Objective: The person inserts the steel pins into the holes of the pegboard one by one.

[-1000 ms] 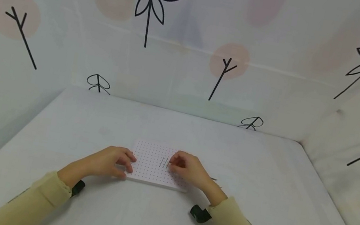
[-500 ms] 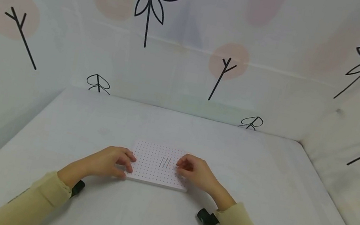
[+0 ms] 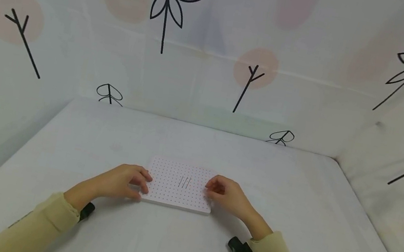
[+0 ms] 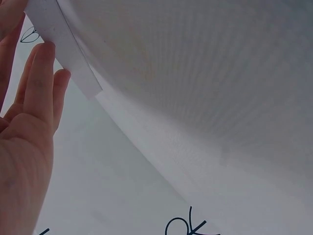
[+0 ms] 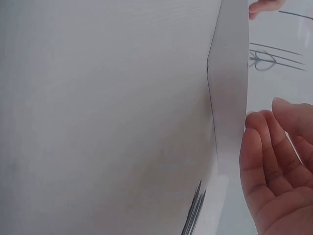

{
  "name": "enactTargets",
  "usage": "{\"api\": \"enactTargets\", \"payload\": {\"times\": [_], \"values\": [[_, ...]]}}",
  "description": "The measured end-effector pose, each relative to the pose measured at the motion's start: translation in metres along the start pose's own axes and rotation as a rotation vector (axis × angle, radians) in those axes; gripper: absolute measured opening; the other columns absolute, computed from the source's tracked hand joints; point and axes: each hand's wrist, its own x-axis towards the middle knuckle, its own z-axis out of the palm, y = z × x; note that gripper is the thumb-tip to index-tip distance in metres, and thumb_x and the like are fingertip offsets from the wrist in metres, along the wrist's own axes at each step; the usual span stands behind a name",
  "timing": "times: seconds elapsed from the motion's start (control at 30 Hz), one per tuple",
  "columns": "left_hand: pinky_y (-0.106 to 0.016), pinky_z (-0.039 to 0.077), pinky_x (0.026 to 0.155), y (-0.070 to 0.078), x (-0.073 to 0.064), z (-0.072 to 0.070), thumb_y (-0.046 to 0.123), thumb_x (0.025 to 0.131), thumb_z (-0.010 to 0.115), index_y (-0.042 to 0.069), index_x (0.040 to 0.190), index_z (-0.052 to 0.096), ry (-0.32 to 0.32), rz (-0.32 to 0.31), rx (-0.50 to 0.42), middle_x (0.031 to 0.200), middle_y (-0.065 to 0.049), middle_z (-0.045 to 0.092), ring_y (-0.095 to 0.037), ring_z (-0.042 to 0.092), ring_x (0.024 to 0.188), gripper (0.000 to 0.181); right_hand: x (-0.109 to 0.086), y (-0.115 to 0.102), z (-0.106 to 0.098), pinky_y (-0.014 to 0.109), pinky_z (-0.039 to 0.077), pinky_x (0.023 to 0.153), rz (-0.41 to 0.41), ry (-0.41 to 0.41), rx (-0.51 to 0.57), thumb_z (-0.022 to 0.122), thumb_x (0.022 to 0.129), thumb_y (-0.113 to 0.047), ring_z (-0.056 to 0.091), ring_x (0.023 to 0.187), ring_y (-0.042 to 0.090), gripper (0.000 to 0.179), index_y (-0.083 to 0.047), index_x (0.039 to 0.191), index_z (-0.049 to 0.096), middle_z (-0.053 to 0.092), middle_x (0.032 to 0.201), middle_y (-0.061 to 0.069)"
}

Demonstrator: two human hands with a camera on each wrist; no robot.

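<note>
A white board (image 3: pixel 164 190) dotted with rows of small holes lies flat on the table. Three thin metal pins (image 3: pixel 184 182) stand in it in a short row, a little right of its middle. My left hand (image 3: pixel 123 182) rests at the board's left side, and the left wrist view shows straight fingers (image 4: pixel 41 78) against the board's edge. Just by the right edge hovers my right hand (image 3: pixel 230 197), its fingers loosely bent, with nothing seen between thumb and fingertips. Several loose pins (image 5: pixel 194 208) lie on the table below that hand in the right wrist view; in the head view the hand hides them.
The white-covered table (image 3: pixel 164 245) spreads around the board. A patterned white cloth (image 3: pixel 200 89) rises behind it and at both sides. Dark wrist cameras (image 3: pixel 240 247) hang beneath both forearms.
My right hand has moved away from the rightmost standing pin, sliding right to the board's edge, and its fingers have loosened. The left hand has stayed in place.
</note>
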Motion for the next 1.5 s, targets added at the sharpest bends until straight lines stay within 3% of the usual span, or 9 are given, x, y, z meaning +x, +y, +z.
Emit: {"api": "enactTargets", "payload": {"times": [0.4,0.97,1.5], "values": [[-0.042,0.045,0.093,0.002,0.0,-0.002,0.005,0.075,0.076,0.016,0.082,0.072,-0.009,0.021,0.004,0.113,-0.002,0.058,-0.027,0.054,0.109,0.014,-0.013,0.005,-0.014,0.025,0.051,0.063,0.021,0.024,-0.004,0.066,0.084,-0.002,0.057,0.079,0.016,0.013,-0.006,0.094,0.061,0.06,0.086,0.0],[-0.04,0.047,0.091,0.0,-0.001,-0.001,0.006,0.075,0.076,0.016,0.083,0.072,-0.004,0.039,-0.006,0.113,-0.003,0.058,-0.027,0.054,0.108,0.013,-0.027,0.02,-0.032,0.027,0.05,0.071,0.076,0.051,-0.034,0.069,0.083,-0.006,0.059,0.081,0.015,0.011,-0.007,0.092,0.063,0.063,0.086,-0.002],[-0.037,0.047,0.09,-0.002,-0.001,0.0,0.005,0.075,0.076,0.015,0.083,0.072,-0.001,0.043,-0.005,0.113,-0.003,0.057,-0.024,0.057,0.104,0.014,-0.035,0.036,-0.047,0.029,0.049,0.069,0.084,0.06,-0.123,0.069,0.082,-0.005,0.057,0.079,0.015,0.007,-0.008,0.087,0.065,0.062,0.084,-0.002]]}}
